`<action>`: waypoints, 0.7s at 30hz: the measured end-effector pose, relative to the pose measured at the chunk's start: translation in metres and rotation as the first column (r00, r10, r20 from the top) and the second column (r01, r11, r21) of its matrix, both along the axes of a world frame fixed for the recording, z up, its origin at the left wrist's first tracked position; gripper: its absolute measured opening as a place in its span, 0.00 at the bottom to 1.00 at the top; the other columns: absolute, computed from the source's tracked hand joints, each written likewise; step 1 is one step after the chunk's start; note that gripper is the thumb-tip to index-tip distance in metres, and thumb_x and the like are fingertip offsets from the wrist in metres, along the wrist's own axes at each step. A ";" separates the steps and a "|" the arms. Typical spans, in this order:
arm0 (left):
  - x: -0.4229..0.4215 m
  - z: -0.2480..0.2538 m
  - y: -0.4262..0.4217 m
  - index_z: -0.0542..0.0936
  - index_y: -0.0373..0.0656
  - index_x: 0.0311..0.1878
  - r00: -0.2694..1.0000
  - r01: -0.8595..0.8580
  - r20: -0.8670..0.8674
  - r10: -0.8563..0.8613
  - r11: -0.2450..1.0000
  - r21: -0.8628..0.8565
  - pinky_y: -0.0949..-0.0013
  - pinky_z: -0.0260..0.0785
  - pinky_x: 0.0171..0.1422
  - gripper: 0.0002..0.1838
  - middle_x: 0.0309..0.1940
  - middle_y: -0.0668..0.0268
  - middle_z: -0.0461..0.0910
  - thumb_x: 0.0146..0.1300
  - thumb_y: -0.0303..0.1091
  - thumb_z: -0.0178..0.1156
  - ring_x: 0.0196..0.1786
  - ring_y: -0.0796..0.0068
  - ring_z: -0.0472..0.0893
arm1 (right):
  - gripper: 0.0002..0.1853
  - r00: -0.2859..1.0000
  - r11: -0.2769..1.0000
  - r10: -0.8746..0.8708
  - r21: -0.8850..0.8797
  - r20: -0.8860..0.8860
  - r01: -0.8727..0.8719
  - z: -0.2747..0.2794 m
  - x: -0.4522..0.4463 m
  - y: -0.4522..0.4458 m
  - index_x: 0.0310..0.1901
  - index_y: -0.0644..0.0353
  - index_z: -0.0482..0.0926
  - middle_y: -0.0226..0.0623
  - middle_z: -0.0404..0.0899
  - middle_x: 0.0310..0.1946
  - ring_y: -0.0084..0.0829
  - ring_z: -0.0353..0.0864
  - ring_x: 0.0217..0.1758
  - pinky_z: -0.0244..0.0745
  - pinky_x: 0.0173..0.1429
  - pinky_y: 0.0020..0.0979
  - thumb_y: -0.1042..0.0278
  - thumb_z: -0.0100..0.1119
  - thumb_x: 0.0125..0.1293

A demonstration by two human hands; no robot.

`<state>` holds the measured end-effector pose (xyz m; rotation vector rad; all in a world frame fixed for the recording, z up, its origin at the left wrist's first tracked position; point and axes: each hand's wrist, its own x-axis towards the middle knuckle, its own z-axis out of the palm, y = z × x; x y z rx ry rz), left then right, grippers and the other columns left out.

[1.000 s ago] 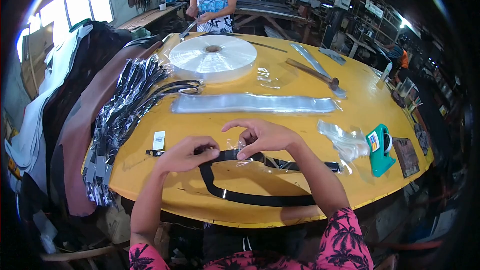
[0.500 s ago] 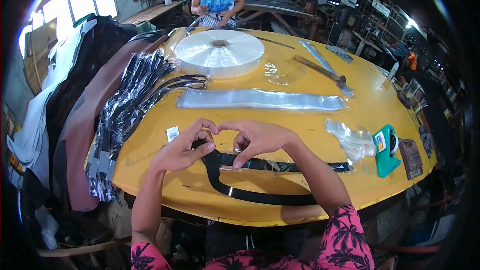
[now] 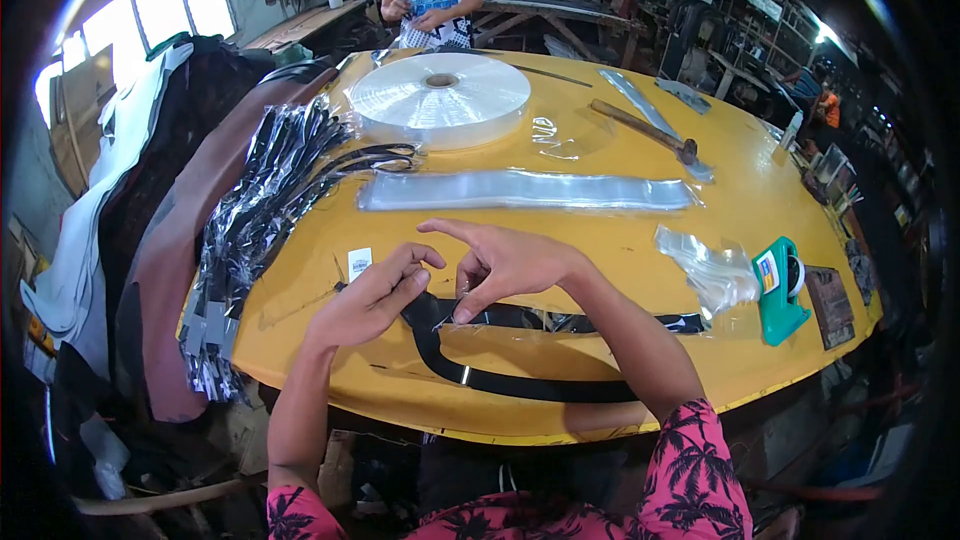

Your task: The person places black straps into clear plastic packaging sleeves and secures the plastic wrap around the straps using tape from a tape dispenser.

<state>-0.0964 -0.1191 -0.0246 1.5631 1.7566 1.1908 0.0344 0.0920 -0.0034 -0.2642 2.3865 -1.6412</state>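
1. Black, flat flexible strap (image 3: 500, 383) on the yellow-topped desk (image 3: 600, 250), curving down from beside the left hand (image 3: 365, 305) and running off beneath the right forearm: there's the piece being handled, at the near edge.

2. And the fingers have parted! The two index fingertips, touching a moment ago, now stand apart, with the right one stretched out above the left.

3. Right hand (image 3: 515, 260) now narrow at thumb and fingers, pinching the near end of a long clear plastic sleeve (image 3: 560, 323) with a dark strip showing through it (glare hides exactly where the film starts).

4. Left hand half curled, thumb and index close together, right over the strap's upper bend; whether it grips anything, I cannot tell.

5. What does that mean for the work? The right hand looks to have control of the film, while the curved length of strap lies outside the sleeve, so the handling seems unfinished.

6. Just beyond the left hand, a small white printed tag (image 3: 360, 260); farther up, a flat stack of shiny clear plastic strips (image 3: 525, 190). Off to the right, a green plastic tape dispenser (image 3: 785, 320).
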 end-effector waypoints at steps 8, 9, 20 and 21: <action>0.004 0.009 0.005 0.79 0.35 0.39 0.980 -0.014 -0.200 -0.012 0.992 -0.127 0.63 0.65 0.37 0.15 0.24 0.62 0.73 0.77 0.39 0.55 0.28 0.71 0.71 | 0.54 0.994 0.999 -0.052 -0.007 -0.097 0.052 -0.021 0.002 -0.002 0.80 0.61 0.46 0.35 0.81 0.29 0.22 0.75 0.31 0.69 0.38 0.26 0.60 0.76 0.62; 0.005 0.011 0.005 0.80 0.35 0.37 0.958 -0.073 -0.282 0.047 0.994 -0.084 0.61 0.65 0.35 0.14 0.24 0.58 0.75 0.75 0.37 0.57 0.27 0.65 0.72 | 0.53 0.993 0.996 -0.079 0.035 -0.091 0.082 -0.025 0.007 -0.001 0.79 0.62 0.47 0.35 0.80 0.29 0.22 0.74 0.30 0.68 0.37 0.26 0.56 0.75 0.63; -0.042 -0.016 -0.022 0.79 0.35 0.33 0.780 -0.289 -0.588 0.215 0.957 -0.034 0.53 0.64 0.38 0.13 0.26 0.51 0.79 0.70 0.35 0.60 0.30 0.48 0.77 | 0.38 0.885 0.876 -0.459 0.207 0.082 0.436 -0.043 0.161 0.111 0.69 0.59 0.71 0.32 0.81 0.28 0.20 0.78 0.28 0.71 0.33 0.25 0.49 0.74 0.63; -0.046 -0.020 -0.021 0.79 0.35 0.33 0.783 -0.278 -0.587 0.206 0.960 -0.033 0.53 0.64 0.38 0.13 0.26 0.51 0.79 0.70 0.35 0.60 0.30 0.48 0.77 | 0.37 0.889 0.861 -0.456 0.280 0.052 0.425 -0.044 0.172 0.121 0.68 0.59 0.71 0.32 0.81 0.28 0.19 0.78 0.28 0.70 0.32 0.24 0.49 0.74 0.63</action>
